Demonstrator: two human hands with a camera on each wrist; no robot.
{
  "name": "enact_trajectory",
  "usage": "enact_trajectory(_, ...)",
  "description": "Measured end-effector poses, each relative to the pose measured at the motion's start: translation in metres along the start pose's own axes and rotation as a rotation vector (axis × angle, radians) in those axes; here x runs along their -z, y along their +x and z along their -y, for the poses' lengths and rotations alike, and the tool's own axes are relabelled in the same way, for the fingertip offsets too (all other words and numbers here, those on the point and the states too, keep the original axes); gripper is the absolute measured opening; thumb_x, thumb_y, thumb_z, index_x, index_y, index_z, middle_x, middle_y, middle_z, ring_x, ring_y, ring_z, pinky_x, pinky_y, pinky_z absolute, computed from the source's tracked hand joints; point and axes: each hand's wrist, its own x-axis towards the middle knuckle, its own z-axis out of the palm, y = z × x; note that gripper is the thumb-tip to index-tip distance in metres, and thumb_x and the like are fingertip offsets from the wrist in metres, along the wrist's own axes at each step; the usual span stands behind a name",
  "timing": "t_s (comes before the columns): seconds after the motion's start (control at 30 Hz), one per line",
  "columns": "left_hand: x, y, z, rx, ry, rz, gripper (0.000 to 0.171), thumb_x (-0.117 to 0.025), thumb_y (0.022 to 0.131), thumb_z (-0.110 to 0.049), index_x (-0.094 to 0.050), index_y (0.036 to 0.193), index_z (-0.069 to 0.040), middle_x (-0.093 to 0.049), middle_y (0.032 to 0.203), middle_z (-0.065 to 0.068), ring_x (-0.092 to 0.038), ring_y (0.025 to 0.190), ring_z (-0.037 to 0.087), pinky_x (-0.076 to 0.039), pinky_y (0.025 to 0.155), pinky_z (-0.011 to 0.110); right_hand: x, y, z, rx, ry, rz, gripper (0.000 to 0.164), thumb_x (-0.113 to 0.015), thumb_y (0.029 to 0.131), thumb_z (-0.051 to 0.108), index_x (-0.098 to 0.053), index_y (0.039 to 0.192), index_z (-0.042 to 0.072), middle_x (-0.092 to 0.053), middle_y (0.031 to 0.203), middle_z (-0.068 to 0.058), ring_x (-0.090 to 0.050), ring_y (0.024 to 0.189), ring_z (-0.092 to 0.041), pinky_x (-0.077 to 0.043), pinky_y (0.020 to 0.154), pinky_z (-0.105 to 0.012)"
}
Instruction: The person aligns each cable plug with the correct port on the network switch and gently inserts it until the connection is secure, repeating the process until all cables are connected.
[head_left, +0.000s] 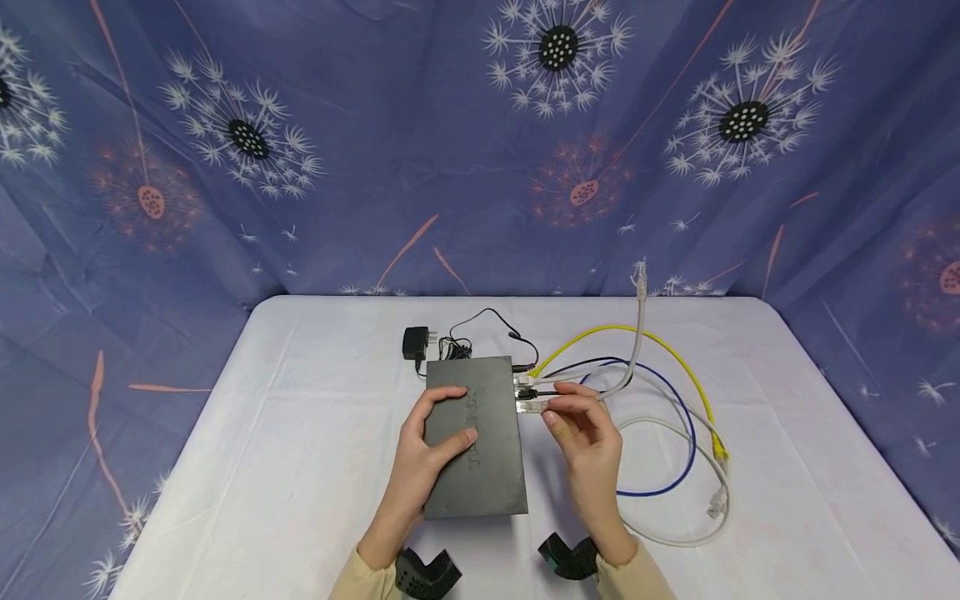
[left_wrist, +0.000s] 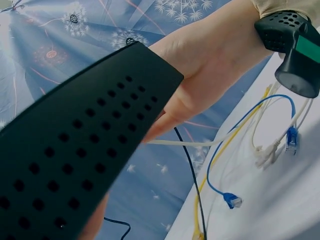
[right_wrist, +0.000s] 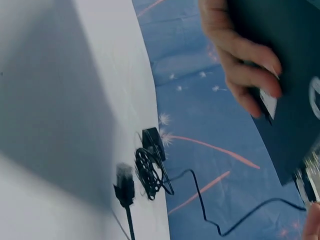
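Observation:
A dark flat network switch (head_left: 487, 475) is held tilted above the table, a row of ports on its right side. My left hand (head_left: 420, 454) grips its left edge, thumb on the top face and fingers underneath in the right wrist view. At the ports, my right hand (head_left: 588, 450) pinches the clear plug (head_left: 531, 407) of a light grey network cable (head_left: 636, 337), whose other end sticks up behind. How deep the plug sits cannot be seen. Beside it, a black plug (head_left: 528, 393), a yellow cable (head_left: 577, 335) and a thin power lead (head_left: 525, 367) run into the switch.
A black power adapter (head_left: 416, 342) with coiled cord lies behind the switch. Blue cable (head_left: 693, 442) and further grey cable (head_left: 675, 546) loop on the right of the white table (head_left: 300, 467). A black network plug (right_wrist: 124, 187) lies near the adapter. Patterned cloth (head_left: 420, 150) hangs behind.

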Motion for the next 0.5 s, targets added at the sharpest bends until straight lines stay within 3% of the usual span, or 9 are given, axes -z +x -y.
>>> enact_trajectory(0.23, 0.002, 0.001, -0.001, 0.000, -0.013, -0.009, 0.047, -0.074, 0.080, -0.009, -0.060, 0.122, -0.022, -0.049, 0.126, 0.006, -0.045, 0.108, 0.029, -0.034, 0.088, 0.044, 0.008, 0.002, 0.004, -0.009, 0.049, 0.016, 0.021, -0.060, 0.080, -0.023, -0.054, 0.100, -0.022, -0.050, 0.118, -0.025, -0.063, 0.093, -0.020, -0.051, 0.080, -0.029)
enact_trajectory(0.5, 0.005, 0.001, -0.002, -0.013, -0.024, -0.032, 0.047, -0.075, 0.079, -0.007, -0.061, 0.121, -0.021, -0.051, 0.125, 0.006, -0.045, 0.108, 0.028, -0.033, 0.089, 0.044, 0.024, 0.005, 0.004, 0.049, 0.075, 0.008, 0.027, -0.057, 0.078, -0.028, -0.052, 0.105, -0.024, -0.050, 0.114, -0.028, -0.063, 0.095, -0.025, -0.051, 0.081, -0.028)
